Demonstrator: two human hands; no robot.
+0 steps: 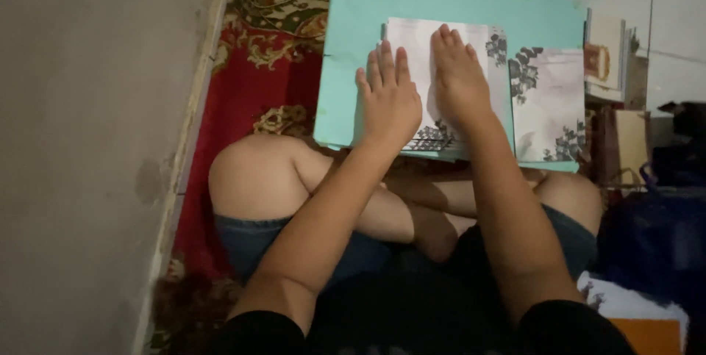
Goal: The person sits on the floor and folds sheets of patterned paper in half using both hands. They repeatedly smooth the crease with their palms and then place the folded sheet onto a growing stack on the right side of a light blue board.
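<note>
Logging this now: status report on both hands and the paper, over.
Left hand and right hand flat on patterned paper. Paper on turquoise board. Nothing obstructing.

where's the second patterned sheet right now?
Head view: the loose patterned sheet lies on the turquoise board, right of the right hand, beside the sheet under both hands.

I see a sheet of white paper [434, 83] with a dark grey leafy print at its corners lying flat on a turquoise board [368, 46], its left part folded or doubled over so a plain white face shows. A second piece of the same printed paper [548, 101] lies flat just beside it on the right, edges touching or slightly overlapping; I cannot tell which.
</note>
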